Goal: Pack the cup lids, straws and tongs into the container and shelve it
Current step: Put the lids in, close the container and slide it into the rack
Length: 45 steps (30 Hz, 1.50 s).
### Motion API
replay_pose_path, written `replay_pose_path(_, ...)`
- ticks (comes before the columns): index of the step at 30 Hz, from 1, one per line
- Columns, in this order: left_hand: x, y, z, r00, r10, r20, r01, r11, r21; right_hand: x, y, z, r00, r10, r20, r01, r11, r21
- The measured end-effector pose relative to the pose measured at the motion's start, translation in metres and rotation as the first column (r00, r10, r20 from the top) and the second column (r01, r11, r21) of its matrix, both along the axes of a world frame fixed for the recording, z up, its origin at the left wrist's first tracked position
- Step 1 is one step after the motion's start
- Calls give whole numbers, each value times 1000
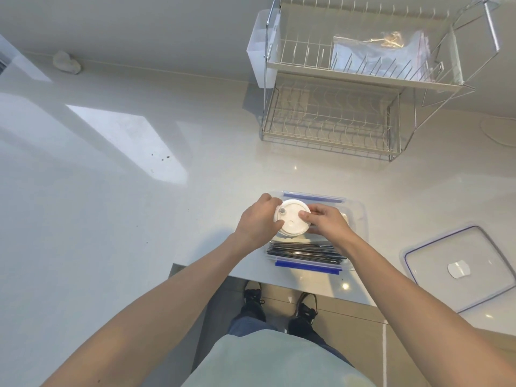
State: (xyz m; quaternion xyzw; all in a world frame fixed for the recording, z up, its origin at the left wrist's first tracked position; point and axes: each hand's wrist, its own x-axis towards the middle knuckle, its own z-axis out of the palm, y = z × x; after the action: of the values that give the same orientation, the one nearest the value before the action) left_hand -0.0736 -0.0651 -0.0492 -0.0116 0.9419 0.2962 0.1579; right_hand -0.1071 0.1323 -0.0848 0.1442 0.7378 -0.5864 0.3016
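- A white lump lies at the far left of the worktop, against the wall.
- The left hand grips the left edge of the lids, fingers curled round the rim, thumb on the near side.
- The lids are a white round stack, held over the far half of the container; the top one shows a small hole and a grey plug.
- The right hand grips the right edge of the stack, fingertips on its top face, the rest curled at the side.
- The straws, dark and thin, lie in a bundle along the near side of the container, across its width.
- The container is clear with blue clips at the far and near edges; it stands near the worktop's front edge.
- The tongs cannot be made out.
- A two-tier wire rack stands behind the container; a clear bag lies on its upper tier and a white caddy hangs on its left end.
- The clear cover with blue trim lies flat at the right, apart from the container.
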Motion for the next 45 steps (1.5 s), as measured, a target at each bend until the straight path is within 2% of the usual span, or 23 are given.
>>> replay_pose_path(4,0,-2,-3,1000,16,14,-17,1000,12,0,-7,-5,1000,23,11,-23,1000,14)
replay_pose_path(8,2,-4,-5,998,-56,-1,55,997,-53,2,-11,-12,999,3,32,-3,1000,12)
replay_pose_path(12,-1,-4,-6,998,-60,-11,59,994,-91,3,-15,-12,998,-21,52,21,1000,17)
replay_pose_path(18,0,0,-11,989,-137,-54,120,963,-241,5,-23,-10,998,-62,19,61,995,74)
replay_pose_path(27,-4,-1,-18,982,-175,-66,147,940,-307,10,-24,-10,997,82,-5,-80,976,201)
replay_pose_path(31,-2,-1,-23,975,-206,-84,167,927,-335,14,-27,-10,995,75,-60,-57,964,260)
replay_pose_path(35,1,1,-27,957,-244,-156,177,919,-352,14,-28,-9,976,164,-140,-89,898,430)
replay_pose_path(38,5,4,-27,929,-320,-188,222,885,-410,12,-26,-8,958,237,-164,-132,866,482)
replay_pose_path(42,8,5,-29,901,-401,-167,292,844,-450,15,-16,-4,870,439,-226,-256,793,553)
replay_pose_path(45,7,5,-31,879,-455,-145,342,811,-474,16,-10,-1,785,587,-198,-397,721,568)
